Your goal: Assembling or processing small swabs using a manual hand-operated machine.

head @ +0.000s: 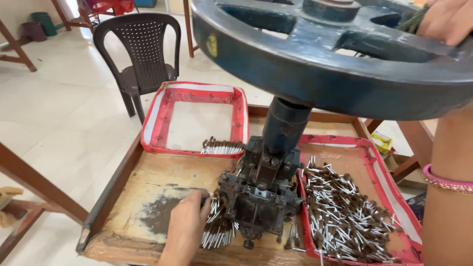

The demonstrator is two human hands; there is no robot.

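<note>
Pins pinched in my left hand at the press; right hand grips the flywheel, far right.

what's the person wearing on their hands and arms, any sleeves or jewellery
Both arms are bare, with no sleeves or gloves showing. The right arm wears a pink bangle with a thin beaded gold one beside it. The left hand shows no rings or bands.

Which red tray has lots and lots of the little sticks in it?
The red tray on the right, beside the press. It is heaped with brown-tipped sticks. The far red tray holds only one small bunch at its near edge.
</note>
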